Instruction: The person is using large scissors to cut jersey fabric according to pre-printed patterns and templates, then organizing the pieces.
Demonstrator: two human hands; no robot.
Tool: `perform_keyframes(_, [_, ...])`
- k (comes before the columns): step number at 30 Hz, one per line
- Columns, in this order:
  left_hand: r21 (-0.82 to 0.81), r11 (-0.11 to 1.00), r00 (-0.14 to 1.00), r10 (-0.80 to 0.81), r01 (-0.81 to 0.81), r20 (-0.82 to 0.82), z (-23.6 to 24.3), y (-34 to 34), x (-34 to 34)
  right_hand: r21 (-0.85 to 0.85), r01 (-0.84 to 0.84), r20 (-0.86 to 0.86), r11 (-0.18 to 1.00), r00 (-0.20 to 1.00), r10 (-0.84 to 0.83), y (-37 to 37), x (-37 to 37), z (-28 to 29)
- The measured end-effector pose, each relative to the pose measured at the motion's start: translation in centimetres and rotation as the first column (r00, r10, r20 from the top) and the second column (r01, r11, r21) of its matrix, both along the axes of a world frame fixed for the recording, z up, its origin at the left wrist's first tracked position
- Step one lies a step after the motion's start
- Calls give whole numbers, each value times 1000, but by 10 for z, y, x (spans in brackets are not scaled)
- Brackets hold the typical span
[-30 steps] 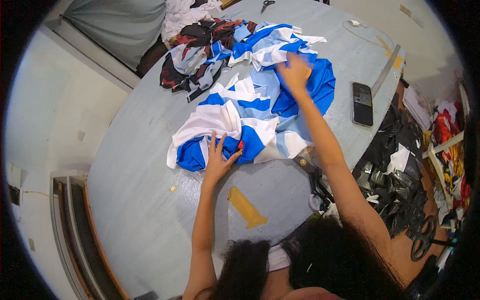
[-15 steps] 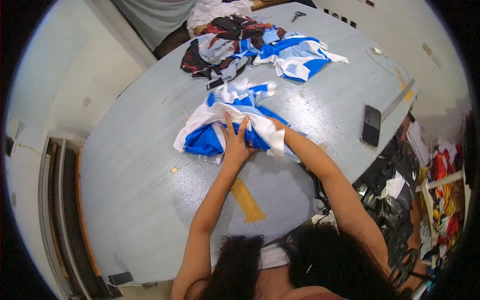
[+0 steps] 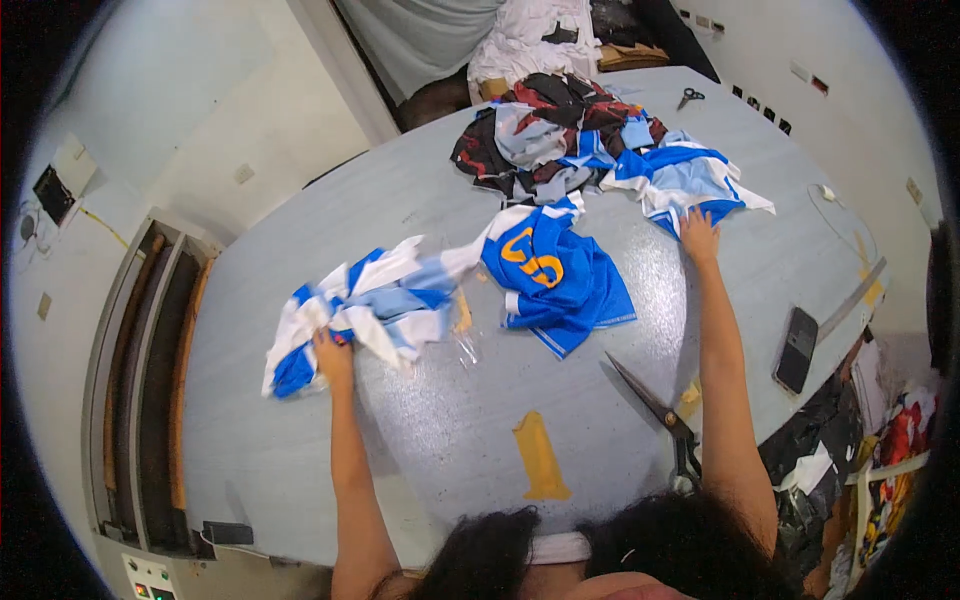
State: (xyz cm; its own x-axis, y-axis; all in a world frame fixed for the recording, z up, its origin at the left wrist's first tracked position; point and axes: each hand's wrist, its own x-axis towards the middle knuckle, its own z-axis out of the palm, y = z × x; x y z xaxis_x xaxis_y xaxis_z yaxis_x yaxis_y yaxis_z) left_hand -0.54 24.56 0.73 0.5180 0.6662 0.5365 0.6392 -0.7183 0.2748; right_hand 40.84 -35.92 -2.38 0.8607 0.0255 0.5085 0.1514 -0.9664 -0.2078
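Observation:
My left hand (image 3: pixel 332 358) is closed on the near edge of a crumpled white, blue and light-blue fabric piece (image 3: pixel 385 300), blurred in part by motion. At the far right my right hand (image 3: pixel 700 238) touches the near blue edge of another white and blue fabric piece (image 3: pixel 690 178), its fingers slightly apart. Between the hands lies a blue jersey piece (image 3: pixel 585 275) with orange markings, loosely rumpled. A white strip of the left fabric reaches up to it.
A heap of dark, red and grey fabric (image 3: pixel 560 130) lies at the back. Large scissors (image 3: pixel 665 410) rest near my right forearm, a phone (image 3: pixel 796 350) and metal ruler (image 3: pixel 852 298) at the right edge. Small scissors (image 3: pixel 689 97) are far back. Yellow tape (image 3: pixel 541 455) marks the table (image 3: pixel 440 440).
My hands have moved apart: the left pulled its white and blue fabric leftward, the right reached to the far right piece. The blue jersey piece and large scissors now show. The view has shifted.

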Motion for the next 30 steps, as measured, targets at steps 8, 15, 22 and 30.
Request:
perform_keyframes(8, [124, 990, 992, 80, -67, -99, -9, 29, -31, 224, -762, -139, 608, 592, 794, 192, -180, 16])
perform_keyframes(15, [-245, 962, 986, -142, 116, -88, 5, -52, -4, 443, -849, -153, -289, -389, 908, 265, -299, 51])
perform_keyframes(22, [-594, 107, 603, -145, 797, 784, 6, -69, -26, 285, -834, 22, 473, 499, 866, 177, -113, 51])
perform_keyframes(30, [-534, 615, 718, -696, 581, -20, 55, -132, -57, 194, -444, 257, 875, 883, 392, -15, 28, 31])
